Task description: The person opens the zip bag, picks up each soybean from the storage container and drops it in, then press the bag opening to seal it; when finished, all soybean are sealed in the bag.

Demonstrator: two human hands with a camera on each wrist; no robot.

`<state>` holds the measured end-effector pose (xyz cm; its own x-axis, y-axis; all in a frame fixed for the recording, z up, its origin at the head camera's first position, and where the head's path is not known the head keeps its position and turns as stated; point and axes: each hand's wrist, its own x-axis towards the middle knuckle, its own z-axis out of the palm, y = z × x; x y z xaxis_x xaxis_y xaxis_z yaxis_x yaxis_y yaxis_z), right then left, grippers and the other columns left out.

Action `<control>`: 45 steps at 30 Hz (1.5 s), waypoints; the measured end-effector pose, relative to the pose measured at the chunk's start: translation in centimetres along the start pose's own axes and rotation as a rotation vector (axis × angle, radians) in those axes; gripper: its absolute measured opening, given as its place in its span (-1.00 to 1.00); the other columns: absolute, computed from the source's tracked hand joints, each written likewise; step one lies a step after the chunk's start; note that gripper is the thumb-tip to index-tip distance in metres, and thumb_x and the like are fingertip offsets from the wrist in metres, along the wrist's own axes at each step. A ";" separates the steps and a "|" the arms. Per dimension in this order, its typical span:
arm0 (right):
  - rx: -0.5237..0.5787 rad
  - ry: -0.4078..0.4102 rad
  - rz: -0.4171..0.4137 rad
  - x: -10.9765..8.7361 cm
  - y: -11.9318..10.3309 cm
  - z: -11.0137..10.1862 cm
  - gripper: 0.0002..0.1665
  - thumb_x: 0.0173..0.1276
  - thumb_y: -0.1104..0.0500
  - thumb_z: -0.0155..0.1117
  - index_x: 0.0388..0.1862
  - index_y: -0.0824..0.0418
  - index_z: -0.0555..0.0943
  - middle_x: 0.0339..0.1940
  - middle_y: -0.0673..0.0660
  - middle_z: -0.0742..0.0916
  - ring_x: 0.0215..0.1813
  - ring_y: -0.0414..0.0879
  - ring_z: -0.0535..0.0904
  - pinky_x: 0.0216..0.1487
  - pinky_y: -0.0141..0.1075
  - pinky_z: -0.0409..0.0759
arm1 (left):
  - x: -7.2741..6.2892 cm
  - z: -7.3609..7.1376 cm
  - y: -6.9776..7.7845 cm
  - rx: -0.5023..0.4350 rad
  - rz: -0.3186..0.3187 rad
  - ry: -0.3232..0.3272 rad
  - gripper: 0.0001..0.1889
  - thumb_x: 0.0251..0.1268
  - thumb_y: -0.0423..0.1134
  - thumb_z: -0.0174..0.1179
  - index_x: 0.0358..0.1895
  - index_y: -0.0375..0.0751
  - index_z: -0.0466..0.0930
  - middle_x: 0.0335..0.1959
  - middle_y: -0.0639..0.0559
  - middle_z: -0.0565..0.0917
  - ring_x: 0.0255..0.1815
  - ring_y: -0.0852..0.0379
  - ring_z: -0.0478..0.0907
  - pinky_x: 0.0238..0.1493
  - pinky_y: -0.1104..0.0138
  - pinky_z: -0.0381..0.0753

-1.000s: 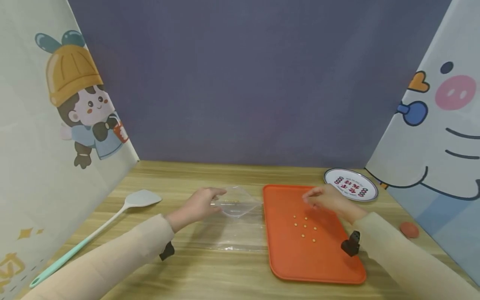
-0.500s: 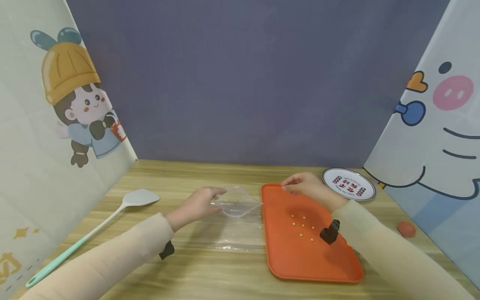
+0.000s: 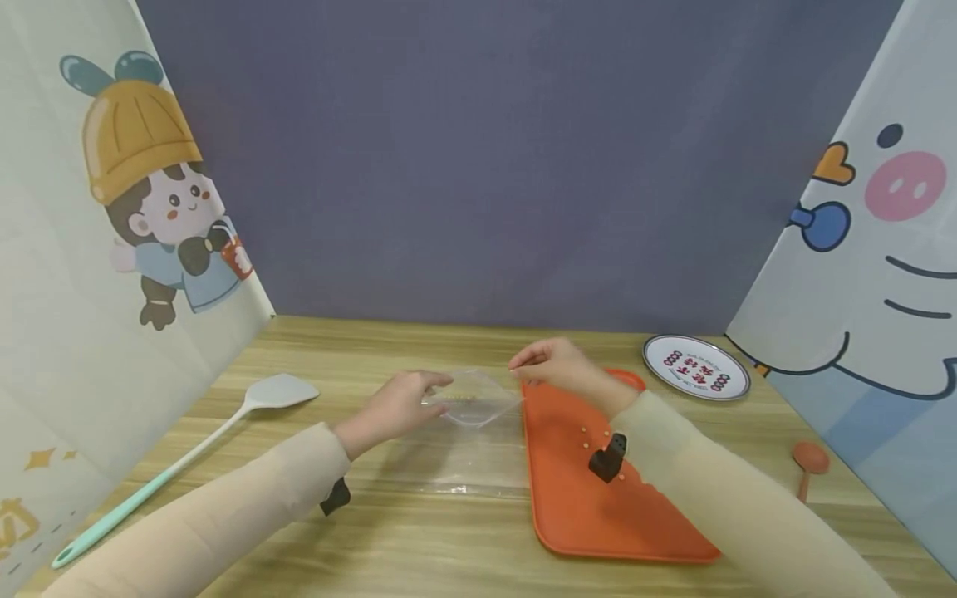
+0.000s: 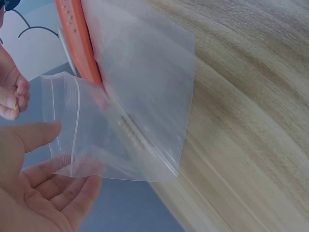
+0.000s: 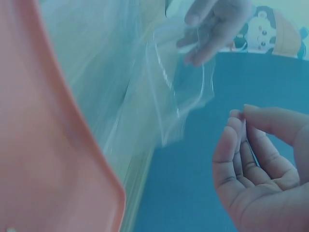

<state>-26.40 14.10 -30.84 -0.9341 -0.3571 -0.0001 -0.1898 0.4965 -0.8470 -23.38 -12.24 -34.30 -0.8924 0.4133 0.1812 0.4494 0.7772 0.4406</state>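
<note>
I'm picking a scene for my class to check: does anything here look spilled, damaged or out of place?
Nothing stands out as spilled or damaged. The small yellow pieces that show lie on the orange tray and in the clear bag; the right hand pinches a single yellow bit.

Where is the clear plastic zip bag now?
In the head view's middle, the bag is left of the orange rectangular tray, the left hand at its mouth.

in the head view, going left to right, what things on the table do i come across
Long-handled spatula → clear plastic bag → orange tray → white plate with red print → red spoon.
</note>
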 end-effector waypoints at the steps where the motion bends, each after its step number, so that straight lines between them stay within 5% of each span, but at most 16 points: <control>1: 0.003 -0.003 -0.008 0.1 -0.2 0.3 -0.72 0.28 0.22 0.34 -0.09 0.36 0.68 -0.29 0.11 0.78 -0.34 -0.17 0.64 -0.24 -0.30 0.69 | 0.0 0.0 0.0 0.001 0.000 0.004 -0.54 0.24 -0.18 0.29 0.20 -0.23 0.55 0.13 -0.13 0.66 0.05 -0.12 0.64 0.14 0.06 0.64; 11: -0.022 -0.004 0.003 1.1 -1.3 2.8 -0.78 0.21 0.21 0.41 -0.20 0.31 0.72 -0.39 0.19 0.77 -0.43 -0.11 0.63 -0.49 -0.39 0.58 | 0.5 0.1 0.4 0.029 0.009 0.049 -0.61 0.28 -0.19 0.27 0.14 -0.24 0.60 0.09 -0.13 0.68 -0.04 -0.06 0.67 0.01 0.10 0.69; 22: -0.062 0.041 0.006 1.4 -0.8 2.7 -0.85 0.24 0.24 0.38 -0.23 0.26 0.73 -0.42 0.11 0.77 -0.33 0.09 0.66 -0.49 -0.40 0.58 | 0.6 0.3 0.7 0.034 0.004 0.051 -0.55 0.11 -0.35 0.36 0.13 -0.26 0.59 0.07 -0.16 0.68 -0.06 -0.06 0.67 -0.01 0.14 0.71; 26: -0.078 0.039 0.002 0.9 -0.5 1.6 -0.78 0.28 0.22 0.34 -0.14 0.30 0.72 -0.30 0.16 0.78 -0.24 0.14 0.67 -0.37 -0.35 0.66 | 0.5 0.3 0.6 0.027 -0.002 0.052 -0.52 0.07 -0.37 0.38 0.14 -0.27 0.58 0.10 -0.16 0.66 -0.03 -0.08 0.66 0.02 0.14 0.70; 32: -0.072 0.037 -0.018 -0.2 0.5 -0.9 -0.74 0.30 0.19 0.33 -0.11 0.33 0.70 -0.27 0.23 0.77 -0.37 -0.15 0.63 -0.29 -0.31 0.68 | 0.0 0.2 0.5 0.011 0.004 0.059 -0.50 0.05 -0.38 0.39 0.14 -0.32 0.56 0.12 -0.19 0.64 0.00 -0.12 0.65 0.06 0.12 0.68; 45: -0.116 0.004 0.063 -2.4 5.1 -5.6 -0.69 0.31 0.22 0.31 -0.06 0.41 0.65 -0.27 0.15 0.78 -0.31 -0.07 0.65 -0.19 -0.15 0.70 | -0.4 0.2 0.3 0.033 -0.007 0.066 -0.48 0.03 -0.36 0.41 0.14 -0.30 0.56 0.11 -0.18 0.65 0.01 -0.09 0.65 0.08 0.11 0.68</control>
<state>-26.85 21.89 -32.24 -0.9465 -0.3189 -0.0493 -0.1638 0.6066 -0.7779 -22.90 -12.02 -34.44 -0.8959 0.3762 0.2365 0.4431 0.7956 0.4132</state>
